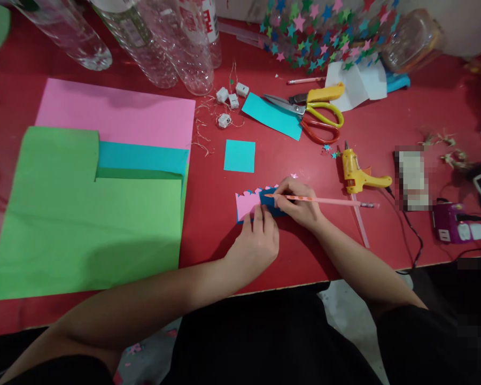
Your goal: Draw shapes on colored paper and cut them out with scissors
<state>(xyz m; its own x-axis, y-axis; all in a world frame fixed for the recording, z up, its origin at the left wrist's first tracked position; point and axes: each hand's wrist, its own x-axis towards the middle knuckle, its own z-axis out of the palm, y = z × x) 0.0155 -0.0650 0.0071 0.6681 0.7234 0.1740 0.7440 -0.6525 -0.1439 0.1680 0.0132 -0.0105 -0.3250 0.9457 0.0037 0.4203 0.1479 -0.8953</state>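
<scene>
My right hand is closed around a pink pencil, its tip on a dark blue piece. Beside it lies a pink piece with a notched upper edge, partly over blue. My left hand rests with its fingertips on the lower edge of these pieces; its fingers lie nearly flat, close to each other. The right part of the blue piece is hidden by my right hand. Above them a turquoise square lies on the red table.
Large green and pink sheets cover the left side. Plastic bottles stand at the back. Scissors lie on a turquoise strip. A yellow glue gun with its cable, a glue stick and a purple adapter are right.
</scene>
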